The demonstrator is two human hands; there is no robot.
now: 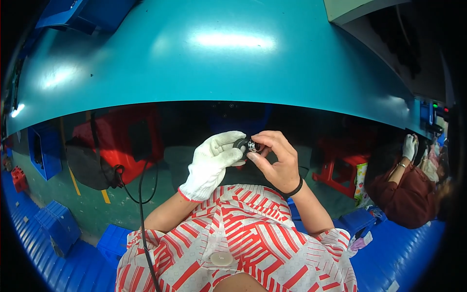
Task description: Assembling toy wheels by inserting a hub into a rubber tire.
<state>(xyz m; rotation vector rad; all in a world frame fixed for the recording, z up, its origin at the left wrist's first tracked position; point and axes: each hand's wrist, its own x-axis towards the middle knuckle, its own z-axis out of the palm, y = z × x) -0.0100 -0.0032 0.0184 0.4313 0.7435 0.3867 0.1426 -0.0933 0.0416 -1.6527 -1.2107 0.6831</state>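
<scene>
Small dark ring-shaped part [245,144] pinched between both hands, held in the air below the near edge of the teal bench [219,58].

The gloved left hand [211,163] closes its fingertips on the part from one side; the bare right hand [273,160] grips its metal end with thumb and forefinger. Nothing lies under the hands but the lap, so a slip of the cotton glove would likely drop the part toward the floor and blue crates [58,226], where it would be hard to find.
</scene>
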